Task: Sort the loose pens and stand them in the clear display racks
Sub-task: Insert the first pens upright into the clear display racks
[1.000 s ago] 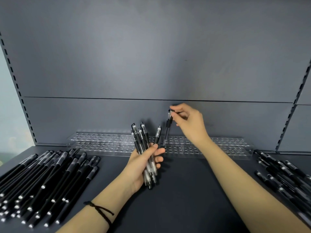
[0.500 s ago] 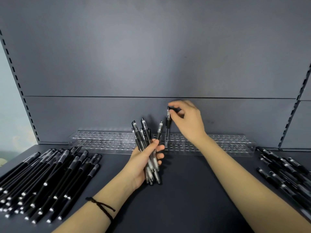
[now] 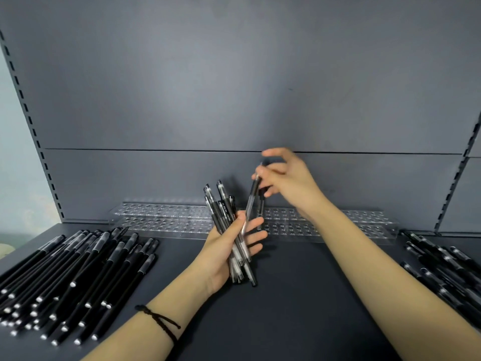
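Right hand point(image 3: 289, 183) shifted onto a clear-barrelled, black-capped pen point(image 3: 250, 204), grip unclear; left hand point(image 3: 223, 256) fingers point(image 3: 256, 236) clutch the bundle point(image 3: 221, 204).

A dark grey shelf point(image 3: 299, 321) ran the full width of the view. Along its back edge stood clear display racks point(image 3: 161, 220) in two stepped rows, dotted with round holes. Near the left edge lay a heap of matte black pens point(image 3: 78, 277), roughly parallel, silver ends toward the front. Near the right edge lay a second heap of dark pens point(image 3: 447, 272), slanting toward the back left.
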Demonstrator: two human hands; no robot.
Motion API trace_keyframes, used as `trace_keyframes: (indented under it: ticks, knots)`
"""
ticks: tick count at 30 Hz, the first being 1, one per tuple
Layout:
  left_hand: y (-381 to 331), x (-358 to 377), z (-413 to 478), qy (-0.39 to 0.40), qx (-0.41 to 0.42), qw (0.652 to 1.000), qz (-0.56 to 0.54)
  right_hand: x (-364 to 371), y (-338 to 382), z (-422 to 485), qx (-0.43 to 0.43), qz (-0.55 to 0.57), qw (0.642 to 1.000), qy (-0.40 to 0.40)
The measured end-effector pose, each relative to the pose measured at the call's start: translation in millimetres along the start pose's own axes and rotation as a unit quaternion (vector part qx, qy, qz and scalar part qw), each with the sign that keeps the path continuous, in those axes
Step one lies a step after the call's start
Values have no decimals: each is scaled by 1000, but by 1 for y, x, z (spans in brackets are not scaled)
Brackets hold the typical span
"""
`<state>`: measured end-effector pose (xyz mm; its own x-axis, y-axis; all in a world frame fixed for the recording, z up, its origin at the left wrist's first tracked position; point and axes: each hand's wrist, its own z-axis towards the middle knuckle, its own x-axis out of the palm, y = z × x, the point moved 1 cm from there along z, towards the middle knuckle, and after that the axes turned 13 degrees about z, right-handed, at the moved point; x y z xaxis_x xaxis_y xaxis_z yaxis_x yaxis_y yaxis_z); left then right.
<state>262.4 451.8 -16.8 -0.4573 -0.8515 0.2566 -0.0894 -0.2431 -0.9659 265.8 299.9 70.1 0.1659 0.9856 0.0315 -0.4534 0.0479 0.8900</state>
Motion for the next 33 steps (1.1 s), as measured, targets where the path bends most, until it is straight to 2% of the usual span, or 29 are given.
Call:
trace_keyframes:
  ticks: [2, 4, 7, 15, 22, 25, 28, 30, 33]
  knots:
    - [1, -1, 2, -20, -19, 1000, 3, -11, 5, 5, -59, -3, 995, -77]
    - [2, -4, 4, -44, -33, 998, 7, -20, 6, 7, -99, -62, 987, -112]
    - [4, -6, 8, -51, -41, 998, 18, -27, 1, 6, -119, -96, 979, -133]
    - [4, -6, 9, -51, -47, 998, 8, -26, -2, 8, -151, -71, 973, -157]
    - [3, -3, 5, -49, -46, 997, 26, -23, -3, 8, -148, -160, 969, -116]
    - [1, -2, 3, -44, -45, 998, 29, -23, -10, 8, -119, -195, 972, -52]
    - [-2, -1, 0, -33, -46, 998, 20, -21, -19, 7, -99, -268, 958, 20]
    - [-2, -1, -1, -26, -44, 998, 24, -20, -20, 8, -108, -304, 946, 20]
    - [-3, 0, -1, -23, -32, 999, 25, -16, -7, 5, -141, -303, 942, -30]
